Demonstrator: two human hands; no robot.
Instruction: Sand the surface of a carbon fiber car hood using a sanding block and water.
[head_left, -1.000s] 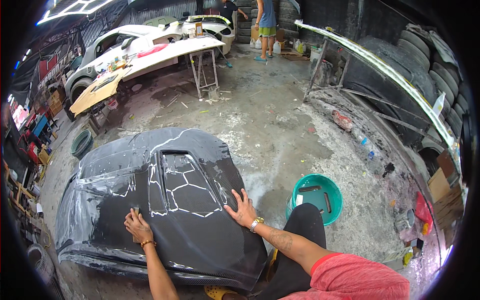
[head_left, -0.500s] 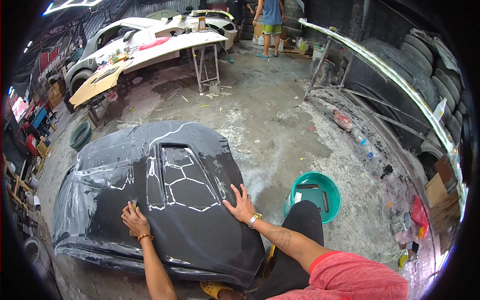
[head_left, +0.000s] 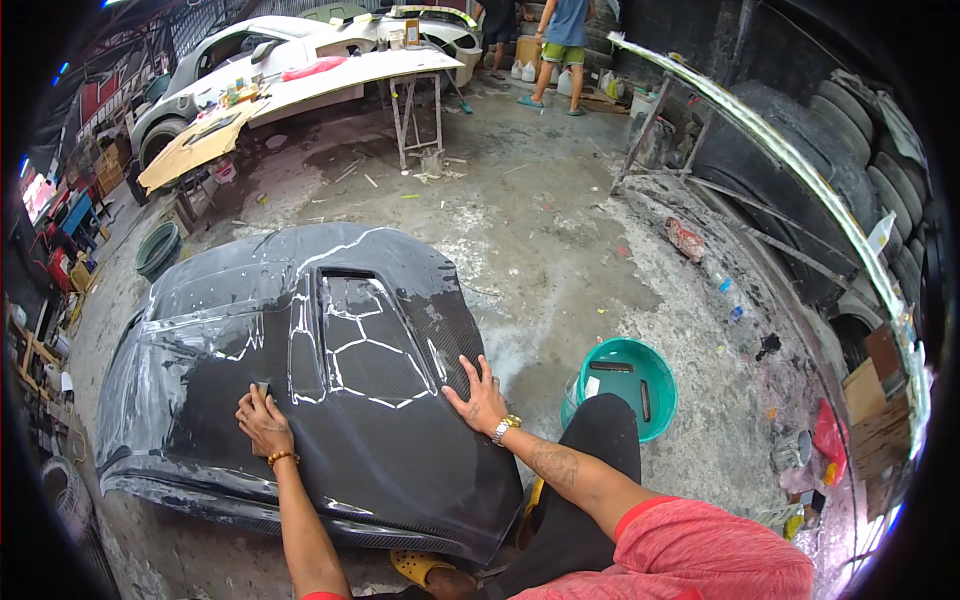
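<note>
A black carbon-fibre car hood (head_left: pixel 200 340) lies on the concrete floor, wet, with white streaks around its centre vent. My left hand (head_left: pixel 264 421) presses a small dark sanding pad (head_left: pixel 262 389) flat on the hood left of the vent. My right hand (head_left: pixel 480 397), with a gold watch on the wrist, rests flat with fingers spread on the hood's right side. My knee in black trousers sits just right of the hood.
A teal bucket (head_left: pixel 655 395) with items inside stands to the right of my knee. Stacked tyres (head_left: pixel 860 150) line the right wall. A white panel on trestles (head_left: pixel 340 80) and a white car (head_left: pixel 230 60) stand behind. Two people (head_left: pixel 560 45) stand far back.
My left hand has slid slightly along the hood beside the vent. The right hand stays planted. The view has shifted a little closer to the hood.
</note>
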